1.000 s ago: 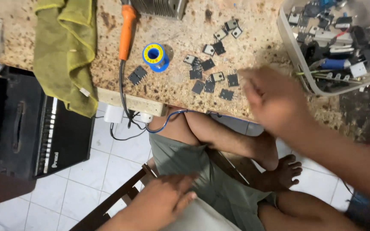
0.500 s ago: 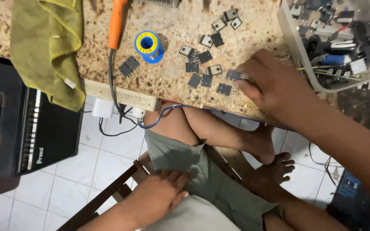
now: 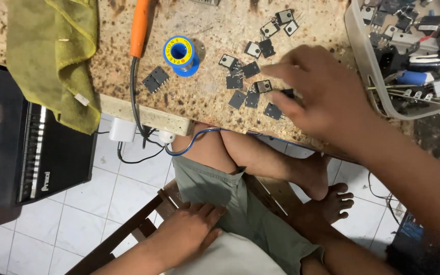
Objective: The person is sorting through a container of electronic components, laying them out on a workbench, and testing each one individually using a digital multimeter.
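I see my right hand (image 3: 322, 97) over the speckled counter (image 3: 204, 109), fingers (image 3: 281, 69) loosely spread and reaching left across the scattered black transistors (image 3: 253, 84). They lie flat, legs pointing every which way, no shared axis. Whether a fingertip pinches one, I cannot tell. My left hand (image 3: 192, 231) rests flat and open-fingered on my lap.

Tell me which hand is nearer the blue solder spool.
Right. The right hand is on the worktop among the black transistors, beside the blue solder spool. The left hand rests on the thigh, below the worktop.
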